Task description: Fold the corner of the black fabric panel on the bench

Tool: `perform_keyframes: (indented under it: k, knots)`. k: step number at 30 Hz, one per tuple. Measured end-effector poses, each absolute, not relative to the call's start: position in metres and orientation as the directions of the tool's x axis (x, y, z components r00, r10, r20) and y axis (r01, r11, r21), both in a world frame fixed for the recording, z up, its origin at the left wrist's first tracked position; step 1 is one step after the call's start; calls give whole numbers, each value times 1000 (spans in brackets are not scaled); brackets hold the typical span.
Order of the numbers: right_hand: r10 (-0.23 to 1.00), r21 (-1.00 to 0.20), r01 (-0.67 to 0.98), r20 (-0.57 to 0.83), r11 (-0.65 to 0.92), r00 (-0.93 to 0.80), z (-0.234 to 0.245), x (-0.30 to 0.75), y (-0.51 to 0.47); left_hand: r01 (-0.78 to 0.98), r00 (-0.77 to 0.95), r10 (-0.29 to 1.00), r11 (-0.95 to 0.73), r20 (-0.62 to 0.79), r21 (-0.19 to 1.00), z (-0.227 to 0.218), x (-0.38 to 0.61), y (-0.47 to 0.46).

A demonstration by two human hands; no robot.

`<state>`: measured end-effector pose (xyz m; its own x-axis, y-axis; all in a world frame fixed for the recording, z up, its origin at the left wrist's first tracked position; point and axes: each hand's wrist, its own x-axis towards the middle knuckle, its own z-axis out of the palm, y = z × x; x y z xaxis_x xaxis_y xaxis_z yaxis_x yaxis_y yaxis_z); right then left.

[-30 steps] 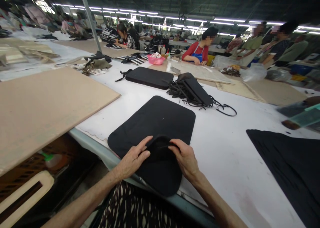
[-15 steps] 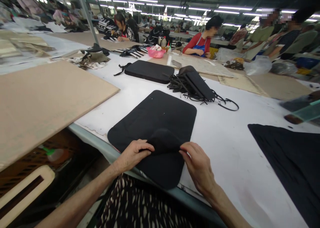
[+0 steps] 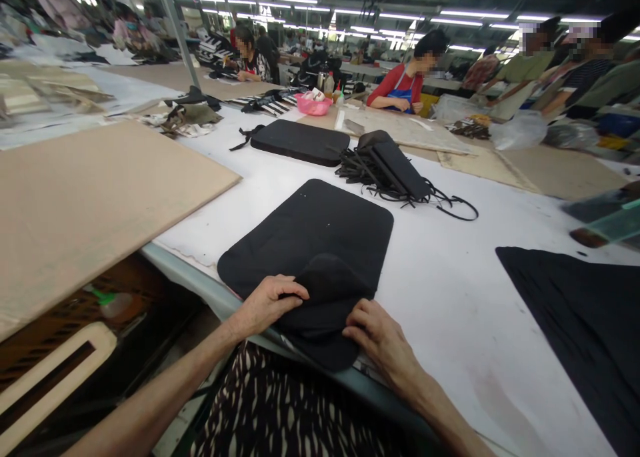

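Black cloth (image 3: 345, 220) lies at the near edge of a white table (image 3: 450, 297), rumpled at its near end. The left hand (image 3: 273, 303) pinches a fold there; the right hand (image 3: 377, 330) grips the cloth by its right edge, thumb against fingers. Beyond sit a black pad (image 3: 300, 140) and, to its right, black straps (image 3: 360, 167).

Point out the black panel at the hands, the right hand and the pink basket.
Black panel (image 3: 323, 233): head view, on its flat part beyond the hands.
Right hand (image 3: 379, 334): head view, on the back of the hand.
Pink basket (image 3: 313, 107): head view, on its near wall.
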<state>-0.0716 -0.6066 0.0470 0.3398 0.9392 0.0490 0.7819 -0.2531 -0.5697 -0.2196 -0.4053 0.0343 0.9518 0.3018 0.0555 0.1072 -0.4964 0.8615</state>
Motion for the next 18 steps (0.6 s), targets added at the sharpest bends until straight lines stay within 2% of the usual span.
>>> perform_keyframes:
  k: [7,13,18]
  knots:
    - [917,-564,798,166,-215,364,53,-69,-602,66,969,233,-552,78,831,44,-221,-406]
    - [871,-500,814,206,-298,445,52,-68,-590,66,977,203,-592,70,803,46,-222,-404]
    - [740,-588,730,306,-349,600,48,-66,-602,71,971,228,-549,68,833,43,-220,-404]
